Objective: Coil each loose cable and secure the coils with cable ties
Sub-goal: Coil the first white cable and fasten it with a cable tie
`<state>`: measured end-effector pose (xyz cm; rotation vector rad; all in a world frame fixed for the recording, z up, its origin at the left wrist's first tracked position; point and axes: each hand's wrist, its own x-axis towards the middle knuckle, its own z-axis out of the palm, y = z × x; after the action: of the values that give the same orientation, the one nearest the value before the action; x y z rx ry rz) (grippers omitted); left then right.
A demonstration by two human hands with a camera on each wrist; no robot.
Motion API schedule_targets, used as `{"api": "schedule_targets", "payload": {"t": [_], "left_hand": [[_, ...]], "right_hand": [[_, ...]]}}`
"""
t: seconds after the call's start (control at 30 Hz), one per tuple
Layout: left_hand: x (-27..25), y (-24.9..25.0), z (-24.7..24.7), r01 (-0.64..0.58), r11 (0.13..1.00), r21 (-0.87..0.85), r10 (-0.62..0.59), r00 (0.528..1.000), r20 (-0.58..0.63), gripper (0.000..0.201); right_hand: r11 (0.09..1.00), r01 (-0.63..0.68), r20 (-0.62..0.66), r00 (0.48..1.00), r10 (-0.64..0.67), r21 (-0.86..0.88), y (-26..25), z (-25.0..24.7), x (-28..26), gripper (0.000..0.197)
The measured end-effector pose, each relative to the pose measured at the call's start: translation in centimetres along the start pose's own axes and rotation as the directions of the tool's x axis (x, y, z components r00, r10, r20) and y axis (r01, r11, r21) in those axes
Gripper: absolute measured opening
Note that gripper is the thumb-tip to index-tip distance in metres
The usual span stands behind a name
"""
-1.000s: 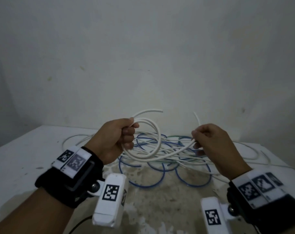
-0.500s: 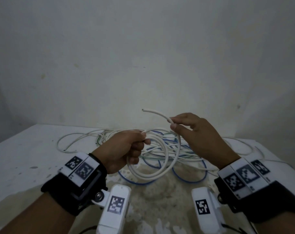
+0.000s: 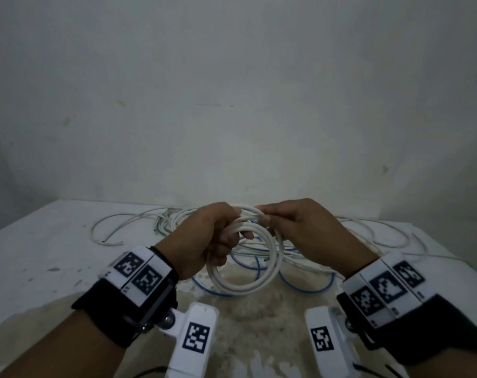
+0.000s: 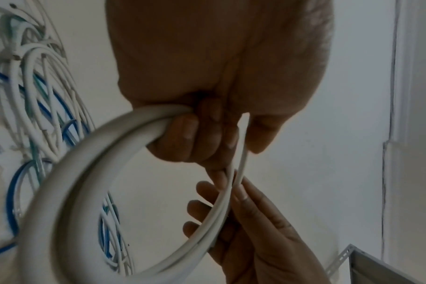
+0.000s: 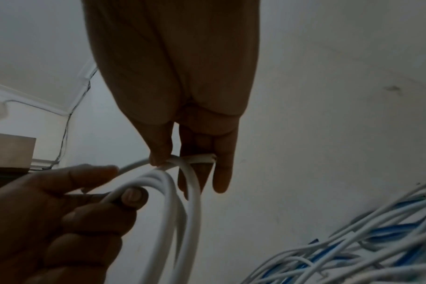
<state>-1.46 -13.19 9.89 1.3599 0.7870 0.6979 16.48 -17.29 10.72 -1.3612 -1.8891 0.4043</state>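
- Two hands meeting above the table [image 3: 35, 241] in the head view: left hand [image 3: 204, 238] with fingers curled round the top of a white cable coil [image 3: 242, 285], right hand [image 3: 300, 230] pinching the same strands; loose white, blue and green cables [image 3: 308, 279] spread on the table behind.
- Left wrist view: coil [image 4: 90, 173] gripped in the curled fingers [image 4: 182, 132], hanging in the air.
- Right wrist view: thumb and fingers [image 5: 221, 169] pinching the cable end [image 5: 200, 159] against the coil.
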Motion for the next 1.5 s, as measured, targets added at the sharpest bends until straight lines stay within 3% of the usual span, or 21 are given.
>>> {"api": "schedule_targets", "payload": {"t": [0.07,0.13,0.2,0.3,0.4,0.5,0.57,0.67,0.73,0.8,0.93,1.03,1.13,1.2,1.27,1.33,1.37,1.5], "left_hand": [[0.1,0.1,0.0,-0.003,0.999,-0.036,0.004,1.0,0.023,0.056],[0.3,0.0,0.0,-0.004,0.996,-0.094,0.006,1.0,0.02,0.059],[0.6,-0.2,0.2,-0.026,0.986,-0.163,0.026,1.0,-0.006,0.043],[0.8,-0.3,0.3,-0.087,0.97,-0.227,0.075,0.995,-0.062,0.023],[0.9,-0.4,0.0,-0.121,0.942,-0.312,0.133,0.991,0.018,0.012],[0.8,-0.8,-0.1,-0.104,0.911,-0.4,0.163,0.98,0.117,0.017],[0.9,-0.8,-0.1,-0.118,0.944,-0.308,0.156,0.983,0.1,0.019],[1.3,-0.9,0.5,-0.164,0.984,0.064,0.165,0.986,-0.018,0.022],[1.5,-1.2,1.4,-0.164,0.975,0.152,0.166,0.986,-0.001,0.026],[1.7,-1.5,2.4,-0.147,0.986,0.072,0.146,0.989,0.025,0.028],[2.5,-1.6,3.3,-0.067,0.983,-0.169,0.069,0.998,0.01,0.014],[2.8,-2.2,3.8,-0.059,0.969,-0.24,0.063,0.998,0.006,0.012],[2.8,-2.9,4.5,-0.055,0.954,-0.295,0.071,0.997,0.041,0.021],[2.8,-3.3,4.9,-0.076,0.964,-0.253,0.094,0.994,0.061,0.023],[3.2,-3.7,5.5,-0.108,0.993,-0.047,0.109,0.994,0.028,0.023],[3.8,-4.2,6.1,-0.128,0.968,0.216,0.137,0.99,-0.029,0.023],[4.0,-4.6,6.6,-0.132,0.954,0.267,0.147,0.989,-0.036,0.022],[4.0,-6.4,10.1,-0.195,0.974,0.118,0.196,0.981,-0.003,0.028]], "right_hand": [[0.999,0.0,-0.003,1.0,0.0,0.049,0.1,0.3,-0.2,0.023],[0.999,-0.002,-0.032,0.999,0.003,0.043,0.3,0.7,-0.3,0.024],[0.998,-0.004,-0.055,0.998,0.008,0.064,0.4,1.0,-0.5,0.023],[0.958,-0.079,-0.04,0.995,0.093,0.276,0.2,1.4,-1.0,0.022],[0.943,-0.062,-0.036,0.996,0.078,0.326,0.2,1.4,-1.3,0.022],[0.924,-0.065,-0.085,0.991,0.104,0.376,0.9,0.9,-1.4,0.022],[0.921,-0.084,-0.084,0.989,0.124,0.38,1.2,0.7,-1.6,0.023],[0.982,-0.037,-0.083,0.995,0.053,0.185,1.5,0.7,-2.0,0.027],[0.995,-0.032,-0.106,0.993,0.043,0.099,1.7,0.8,-2.2,0.025],[0.991,-0.046,-0.168,0.983,0.066,0.124,2.0,0.9,-2.5,0.023],[0.965,-0.112,-0.226,0.96,0.168,0.238,2.2,0.8,-2.9,0.021],[0.962,-0.14,-0.169,0.969,0.182,0.233,2.4,0.6,-3.4,0.026],[0.885,-0.17,-0.152,0.954,0.258,0.433,3.0,0.5,-4.2,0.022],[0.859,-0.186,-0.174,0.938,0.3,0.477,3.8,0.5,-4.8,0.022],[0.918,-0.203,-0.2,0.938,0.282,0.341,4.7,0.5,-5.7,0.022],[0.979,-0.19,-0.227,0.952,0.203,0.079,5.1,0.5,-6.6,0.022],[0.983,-0.182,-0.249,0.953,0.172,-0.016,5.2,0.6,-7.0,0.023],[0.973,-0.229,-0.366,0.906,0.21,-0.009,5.8,0.1,-8.7,0.016]]}}
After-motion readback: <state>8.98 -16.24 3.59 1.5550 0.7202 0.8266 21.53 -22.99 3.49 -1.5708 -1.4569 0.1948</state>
